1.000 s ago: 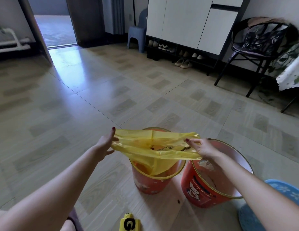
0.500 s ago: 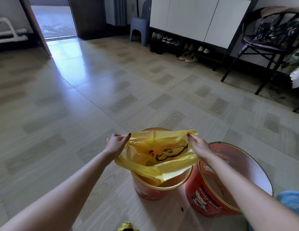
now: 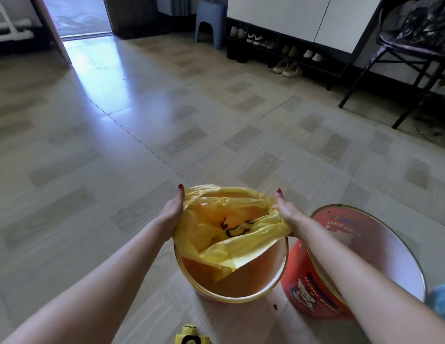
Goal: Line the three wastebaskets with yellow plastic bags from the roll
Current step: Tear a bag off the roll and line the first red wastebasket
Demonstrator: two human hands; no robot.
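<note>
stretching the mouth of the yellow bag over the near wastebasket in the head view, i see the left hand and right hand gripping its edges; next i must fold the rim down evenly.

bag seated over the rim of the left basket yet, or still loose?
Loose. The yellow bag sags inside the basket; its near rim is bare; both hands hold its mouth.

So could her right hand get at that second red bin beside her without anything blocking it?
Probably yes. The right hand hovers just beside the second wastebasket, whose open mouth faces it unobstructed. But it now grips the yellow bag, so it would have to let go first.
</note>
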